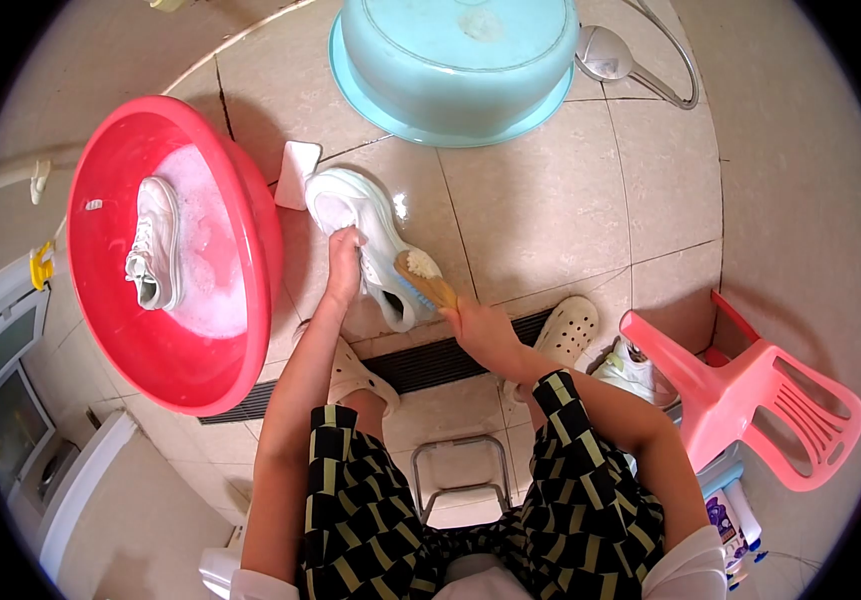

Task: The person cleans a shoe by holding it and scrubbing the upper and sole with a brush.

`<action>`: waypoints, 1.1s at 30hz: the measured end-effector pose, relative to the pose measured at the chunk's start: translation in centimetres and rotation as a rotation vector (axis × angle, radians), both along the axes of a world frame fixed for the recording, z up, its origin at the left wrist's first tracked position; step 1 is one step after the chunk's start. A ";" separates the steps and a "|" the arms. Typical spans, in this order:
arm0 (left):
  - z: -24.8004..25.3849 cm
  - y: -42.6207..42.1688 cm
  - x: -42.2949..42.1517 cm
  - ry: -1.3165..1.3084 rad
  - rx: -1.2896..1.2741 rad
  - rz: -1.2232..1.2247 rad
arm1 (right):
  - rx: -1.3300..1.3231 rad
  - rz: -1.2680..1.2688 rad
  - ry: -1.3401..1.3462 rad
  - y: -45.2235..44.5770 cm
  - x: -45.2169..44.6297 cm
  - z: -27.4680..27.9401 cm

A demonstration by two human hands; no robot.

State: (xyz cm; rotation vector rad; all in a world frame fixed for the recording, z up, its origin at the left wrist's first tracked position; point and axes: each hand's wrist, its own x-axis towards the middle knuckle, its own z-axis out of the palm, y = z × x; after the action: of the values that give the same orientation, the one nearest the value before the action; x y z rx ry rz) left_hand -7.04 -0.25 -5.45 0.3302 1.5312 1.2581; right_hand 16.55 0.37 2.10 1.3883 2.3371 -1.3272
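Note:
My left hand (346,266) grips a white sneaker (376,215) by its side, near the middle, above the tiled floor. The shoe lies on its side with the toe pointing away and its opening toward me. In my right hand (477,325) is a wooden-handled scrub brush (426,280) with blue bristles, fingers wrapped round the handle. Its bristles touch or nearly touch the heel part of the shoe; which, I cannot tell. White foam or powder sits on the back of the brush. Beyond the toe lies a white rectangular block (297,175), perhaps soap.
To the left, a red basin (262,240) holds sudsy water and another white sneaker (155,240). An upturned light-blue basin (460,90) and a shower head (606,54) lie ahead. A pink plastic chair (730,390), another shoe (627,372) and bottles (730,520) are on the right. A dark drain grate (420,366) crosses the floor.

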 end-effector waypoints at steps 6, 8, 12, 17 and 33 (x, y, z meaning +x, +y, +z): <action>-0.1 0.0 -0.3 0.065 0.008 -0.041 | -0.058 -0.025 -0.037 0.3 -1.3 -1.7; -0.2 -0.1 -0.5 0.122 0.013 -0.071 | -0.029 -0.018 -0.033 0.5 -2.3 -2.3; -0.4 -0.1 -0.6 0.059 0.015 -0.076 | -0.045 -0.057 -0.018 0.9 -3.6 -2.1; -0.2 0.0 -0.6 0.018 0.039 -0.071 | 0.004 -0.132 0.076 2.7 -5.8 -2.9; -0.7 0.4 -1.1 0.052 -0.034 -0.063 | 0.042 -0.135 0.050 7.0 -10.7 -3.7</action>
State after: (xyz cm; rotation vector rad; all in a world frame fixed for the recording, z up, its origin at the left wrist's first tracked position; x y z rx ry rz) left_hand -8.14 0.13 -6.11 0.3886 1.5723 1.1813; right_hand 5.85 7.35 -1.60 1.5690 2.3532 -1.3695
